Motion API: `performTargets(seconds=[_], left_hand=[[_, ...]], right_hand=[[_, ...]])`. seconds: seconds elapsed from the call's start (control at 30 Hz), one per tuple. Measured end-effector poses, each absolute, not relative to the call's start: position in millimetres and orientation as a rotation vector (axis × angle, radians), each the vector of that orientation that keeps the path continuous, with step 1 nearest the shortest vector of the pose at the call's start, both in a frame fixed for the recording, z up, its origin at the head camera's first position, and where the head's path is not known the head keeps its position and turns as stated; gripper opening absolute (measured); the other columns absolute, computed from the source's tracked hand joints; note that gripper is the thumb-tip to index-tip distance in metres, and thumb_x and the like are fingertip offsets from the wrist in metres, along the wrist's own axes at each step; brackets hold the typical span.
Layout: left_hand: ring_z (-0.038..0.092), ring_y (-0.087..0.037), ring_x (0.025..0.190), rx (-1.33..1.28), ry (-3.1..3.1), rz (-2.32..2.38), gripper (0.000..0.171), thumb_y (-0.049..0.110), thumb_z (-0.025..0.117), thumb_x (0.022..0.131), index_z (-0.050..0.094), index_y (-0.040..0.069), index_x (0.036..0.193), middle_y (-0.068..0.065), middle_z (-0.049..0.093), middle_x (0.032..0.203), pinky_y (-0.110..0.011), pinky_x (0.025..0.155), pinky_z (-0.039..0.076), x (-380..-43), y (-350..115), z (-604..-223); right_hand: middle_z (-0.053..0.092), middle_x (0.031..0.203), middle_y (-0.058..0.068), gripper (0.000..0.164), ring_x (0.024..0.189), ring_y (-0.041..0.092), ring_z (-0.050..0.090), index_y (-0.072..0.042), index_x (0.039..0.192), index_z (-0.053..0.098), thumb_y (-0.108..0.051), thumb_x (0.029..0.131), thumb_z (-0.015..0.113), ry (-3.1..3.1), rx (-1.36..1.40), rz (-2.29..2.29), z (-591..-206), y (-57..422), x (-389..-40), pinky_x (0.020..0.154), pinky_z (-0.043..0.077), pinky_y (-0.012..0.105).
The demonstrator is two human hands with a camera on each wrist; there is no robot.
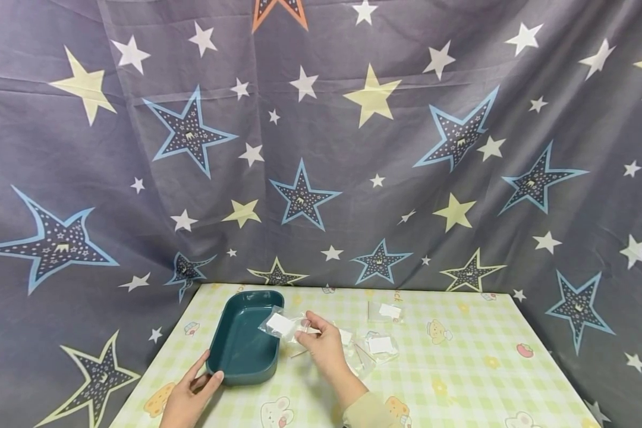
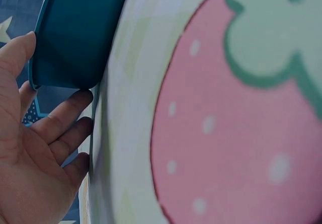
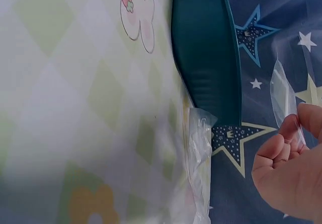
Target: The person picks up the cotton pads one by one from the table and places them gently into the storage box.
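A deep teal rectangular dish (image 1: 246, 339) with rounded corners stands on the table at the left in the head view. My left hand (image 1: 189, 397) grips its near left corner. In the left wrist view, the left thumb (image 2: 22, 50) lies at the rim and the fingers (image 2: 65, 118) reach along the side and lower edge. My right hand (image 1: 323, 348) pinches a small clear plastic bag (image 1: 279, 324) with a white label, above the dish's right rim. That bag (image 3: 283, 95) hangs from the right thumb and fingertips in the right wrist view.
Several similar clear bags lie right of the dish, among them a labelled bag (image 1: 381, 345) and one farther back (image 1: 386, 311). A green checked tablecloth (image 1: 476, 380) with cartoon prints covers the table. Behind it hangs a grey star-patterned curtain (image 1: 321, 131).
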State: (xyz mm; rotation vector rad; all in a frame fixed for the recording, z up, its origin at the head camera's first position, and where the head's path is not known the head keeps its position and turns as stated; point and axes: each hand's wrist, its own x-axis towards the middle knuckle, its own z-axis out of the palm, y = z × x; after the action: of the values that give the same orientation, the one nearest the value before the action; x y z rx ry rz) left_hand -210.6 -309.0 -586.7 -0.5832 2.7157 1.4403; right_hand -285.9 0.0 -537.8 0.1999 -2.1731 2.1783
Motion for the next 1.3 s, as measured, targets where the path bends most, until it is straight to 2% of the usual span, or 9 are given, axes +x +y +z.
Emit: performTargets(seconds=[0.3, 0.5, 0.73, 0.87, 1.3], left_hand=[[0.06, -0.051, 0.137, -0.573, 2.717, 1.431, 0.115, 0.09, 0.064, 0.082, 0.031, 0.024, 0.171, -0.03, 0.063, 0.144, -0.065, 0.103, 0.055, -209.2, -308.3, -584.4], [0.059, -0.052, 0.138, -0.556, 2.724, 1.409, 0.114, 0.089, 0.064, 0.084, 0.03, 0.024, 0.171, -0.033, 0.06, 0.147, -0.065, 0.102, 0.056, -208.8, -309.2, -582.2], [0.059, -0.051, 0.139, -0.533, 2.734, 1.405, 0.111, 0.086, 0.064, 0.086, 0.031, 0.023, 0.171, -0.034, 0.056, 0.15, -0.066, 0.104, 0.055, -209.0, -309.4, -583.0], [0.058, -0.051, 0.14, -0.536, 2.73, 1.41, 0.112, 0.087, 0.063, 0.086, 0.03, 0.023, 0.171, -0.035, 0.053, 0.151, -0.066, 0.106, 0.054, -210.1, -309.6, -584.7], [0.058, -0.051, 0.14, -0.539, 2.724, 1.41, 0.113, 0.087, 0.063, 0.086, 0.03, 0.023, 0.172, -0.034, 0.056, 0.149, -0.066, 0.105, 0.054, -210.8, -309.5, -585.1]], right_hand=[[0.075, 0.125, 0.02, 0.061, 0.078, 0.004, 0.062, 0.003, 0.144, 0.065, -0.003, 0.086, 0.081, -2.233, 0.245, 2.167, -538.8, -12.8, -281.9, 0.063, 0.051, 0.013], [0.074, 0.128, 0.025, 0.06, 0.075, 0.001, 0.063, 0.005, 0.145, 0.063, -0.001, 0.087, 0.081, -2.232, 0.3, 2.192, -540.2, -18.8, -279.4, 0.061, 0.052, 0.013], [0.076, 0.126, 0.018, 0.058, 0.074, 0.001, 0.06, 0.0, 0.143, 0.067, -0.003, 0.087, 0.082, -2.301, 0.312, 2.137, -542.0, -26.8, -277.8, 0.06, 0.05, 0.013], [0.075, 0.124, 0.016, 0.06, 0.074, 0.003, 0.06, 0.001, 0.144, 0.066, -0.002, 0.086, 0.082, -2.323, 0.328, 2.125, -543.2, -31.0, -276.9, 0.06, 0.05, 0.013], [0.075, 0.126, 0.017, 0.059, 0.074, 0.003, 0.061, 0.001, 0.144, 0.066, -0.002, 0.088, 0.083, -2.369, 0.406, 2.077, -540.1, -43.5, -273.0, 0.062, 0.052, 0.014]])
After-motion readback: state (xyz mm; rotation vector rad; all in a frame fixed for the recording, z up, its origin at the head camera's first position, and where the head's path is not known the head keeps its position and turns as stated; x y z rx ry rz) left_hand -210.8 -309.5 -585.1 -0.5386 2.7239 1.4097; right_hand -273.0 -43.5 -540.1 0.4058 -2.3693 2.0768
